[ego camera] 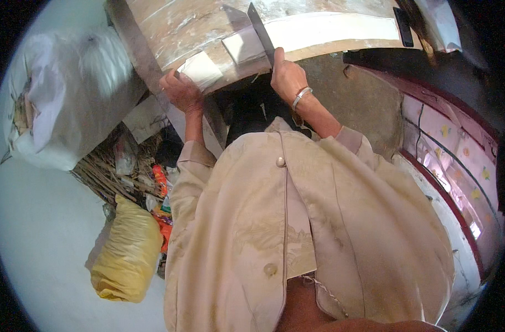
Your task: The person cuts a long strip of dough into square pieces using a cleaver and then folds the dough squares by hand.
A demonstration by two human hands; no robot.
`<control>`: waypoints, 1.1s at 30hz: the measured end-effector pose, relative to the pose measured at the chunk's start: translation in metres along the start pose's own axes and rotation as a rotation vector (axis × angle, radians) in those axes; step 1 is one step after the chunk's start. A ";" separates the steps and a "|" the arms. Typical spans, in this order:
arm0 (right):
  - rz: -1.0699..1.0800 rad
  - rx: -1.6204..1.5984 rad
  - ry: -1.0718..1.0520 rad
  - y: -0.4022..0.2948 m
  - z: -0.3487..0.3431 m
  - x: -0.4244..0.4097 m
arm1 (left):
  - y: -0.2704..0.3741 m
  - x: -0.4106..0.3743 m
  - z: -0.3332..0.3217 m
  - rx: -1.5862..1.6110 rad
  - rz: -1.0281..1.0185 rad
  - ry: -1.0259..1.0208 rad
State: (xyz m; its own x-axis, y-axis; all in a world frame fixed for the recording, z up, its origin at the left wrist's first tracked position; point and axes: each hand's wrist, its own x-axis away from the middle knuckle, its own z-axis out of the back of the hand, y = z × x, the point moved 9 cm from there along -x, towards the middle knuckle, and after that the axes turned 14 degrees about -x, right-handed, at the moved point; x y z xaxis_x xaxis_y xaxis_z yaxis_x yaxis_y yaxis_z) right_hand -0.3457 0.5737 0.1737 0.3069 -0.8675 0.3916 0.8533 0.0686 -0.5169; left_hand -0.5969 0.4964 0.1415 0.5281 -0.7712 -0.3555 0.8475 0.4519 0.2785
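Note:
My right hand (288,79) grips a broad, dark-bladed kitchen knife (261,35), its blade pointing away from me across a floury wooden board (182,29). Right of the blade lies a long white strip of what looks like rolled dough (331,31). Just left of the knife is a small cut piece (236,45) of the same white material, partly in shadow. My left hand (180,89) is at the board's near left edge, its fingers touching a small pile of white squares (202,70). Whether those fingers pinch the pile cannot be told.
A dark flat rectangular object (403,27) lies at the strip's right end. Left of the board stands a large white sack (86,79). Below it are bundled sticks (105,174) and a yellow bag (128,253). A patterned curtain or panel (456,153) edges the right side.

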 end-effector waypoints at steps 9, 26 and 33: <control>0.119 0.016 -0.027 -0.023 -0.015 0.010 | 0.009 -0.003 0.009 0.097 -0.016 0.025; 0.099 0.025 0.236 0.058 0.062 0.020 | 0.014 -0.003 0.010 0.056 -0.035 0.045; 0.122 0.012 0.236 0.059 0.065 0.014 | 0.012 -0.002 0.003 0.023 -0.037 0.003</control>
State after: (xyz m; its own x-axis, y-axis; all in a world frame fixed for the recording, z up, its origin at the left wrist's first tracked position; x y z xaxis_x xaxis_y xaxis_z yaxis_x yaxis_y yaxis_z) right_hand -0.2637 0.5979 0.1982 0.3018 -0.9433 0.1380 0.8213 0.1838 -0.5401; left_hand -0.5882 0.5021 0.1486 0.4970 -0.7858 -0.3682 0.8648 0.4131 0.2856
